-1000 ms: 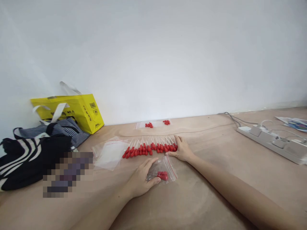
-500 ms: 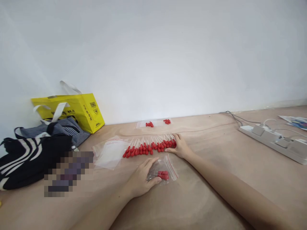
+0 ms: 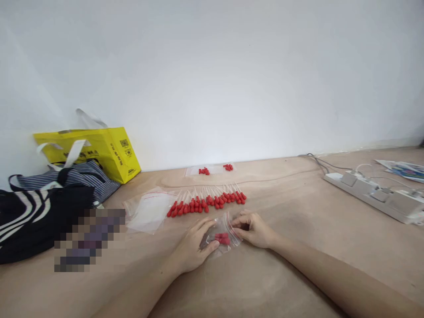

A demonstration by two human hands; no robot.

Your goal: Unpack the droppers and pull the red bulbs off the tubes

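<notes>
A clear zip-lock bag (image 3: 212, 245) with a red seal line lies on the table before me, with a few red rubber bulbs (image 3: 222, 239) showing through it. My left hand (image 3: 195, 247) grips its left side, thumb on top. At the seal end, my right hand (image 3: 255, 229) has its fingers bent and closed on the bag's edge. Just beyond both hands runs a row of droppers (image 3: 198, 204), red bulbs toward me and thin pale stems pointing to the wall. Flat zip-lock bags (image 3: 150, 214) are stacked left of the row.
Against the wall lie filled bags with red bulbs (image 3: 204, 171). A yellow carrier bag (image 3: 124, 154), a striped bag (image 3: 102, 183) and a black bag (image 3: 43, 221) stand at left. A white power strip (image 3: 374, 194) with plugs and cables sits at right, near printed sheets (image 3: 402, 170).
My right hand has come back from the right end of the dropper row to the seal edge of the bag. The left hand still grips the bag. The view has shifted slightly.
</notes>
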